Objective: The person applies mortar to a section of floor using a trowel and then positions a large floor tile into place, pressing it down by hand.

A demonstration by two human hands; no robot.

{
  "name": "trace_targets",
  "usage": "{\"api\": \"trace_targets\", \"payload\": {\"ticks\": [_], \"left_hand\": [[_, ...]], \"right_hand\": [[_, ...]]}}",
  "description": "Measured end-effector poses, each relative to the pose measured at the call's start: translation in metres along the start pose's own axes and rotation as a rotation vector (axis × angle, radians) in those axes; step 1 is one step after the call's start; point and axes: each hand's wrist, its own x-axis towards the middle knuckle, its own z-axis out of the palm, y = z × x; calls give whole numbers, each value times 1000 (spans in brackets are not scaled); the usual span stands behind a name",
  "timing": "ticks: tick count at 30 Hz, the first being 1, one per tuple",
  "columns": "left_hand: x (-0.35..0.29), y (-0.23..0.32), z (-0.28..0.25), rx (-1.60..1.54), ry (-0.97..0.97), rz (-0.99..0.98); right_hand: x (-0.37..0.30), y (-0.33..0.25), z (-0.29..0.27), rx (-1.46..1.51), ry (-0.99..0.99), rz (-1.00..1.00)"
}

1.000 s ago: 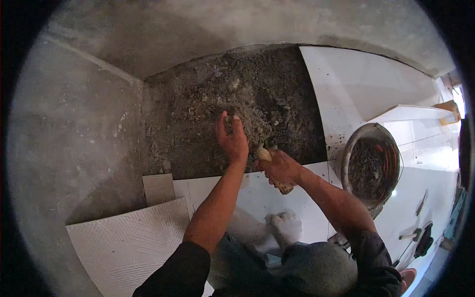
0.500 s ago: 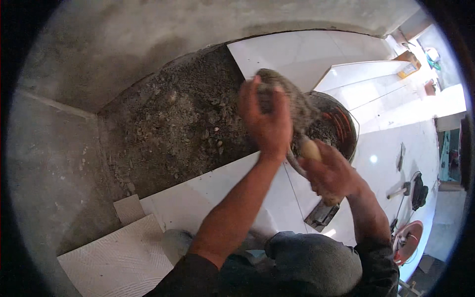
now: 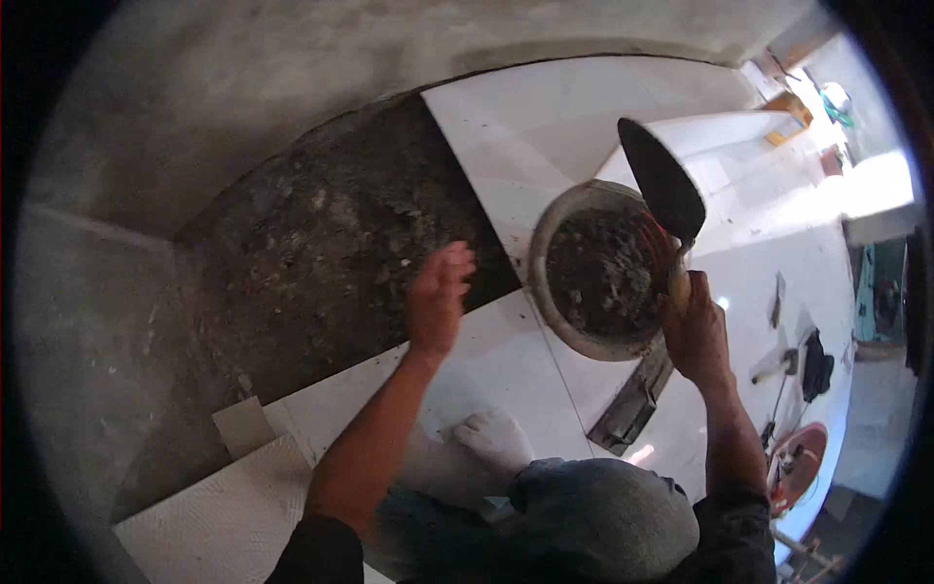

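Note:
My right hand (image 3: 697,329) grips a trowel by its pale handle. The trowel's dark, pointed blade (image 3: 664,183) is tilted up, over the right rim of a round tub (image 3: 547,316). Grey mortar (image 3: 601,273) fills much of the tub, and something orange shows at its inner right side. Nothing is in my left hand (image 3: 438,302), whose fingers are stretched out. It hovers left of the tub, above the border between the rough dark bed (image 3: 331,243) and a white tile (image 3: 477,360).
A flat metal float (image 3: 632,401) lies below the tub. At the right are a hammer (image 3: 775,368), a black cloth-like item (image 3: 817,366) and a reddish basin (image 3: 800,462). A ridged-back tile (image 3: 224,506) lies lower left. A concrete wall (image 3: 243,107) bounds the far side.
My left hand has pulled away from the trowel, left and nearer. My right hand has moved right, swinging the blade upright. The grey mass seen earlier around the blade no longer shows.

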Motion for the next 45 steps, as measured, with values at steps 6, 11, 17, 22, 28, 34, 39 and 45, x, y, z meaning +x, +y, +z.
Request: {"api": "trace_targets", "payload": {"ticks": [6, 11, 17, 22, 28, 34, 39, 45], "left_hand": [[33, -52, -182, 262, 667, -57], [62, -107, -332, 686, 1076, -222], [92, -102, -401, 902, 970, -315], [99, -96, -417, 1020, 712, -304], [95, -97, -366, 877, 615, -179], [84, -129, -301, 617, 737, -112], [82, -123, -240, 104, 794, -89], [53, -71, -188, 53, 819, 2]], "right_hand": [[62, -159, 36, 445, -579, -154], [157, -256, 205, -110, -447, -488], [217, -284, 313, -83, -527, -327], [187, -303, 339, -106, -554, -409], [142, -300, 346, -791, -502, -988], [70, -301, 357, -22, -798, -701], [64, -242, 365, 1492, -1414, -380], [45, -250, 251, 518, -1302, -220]]}}
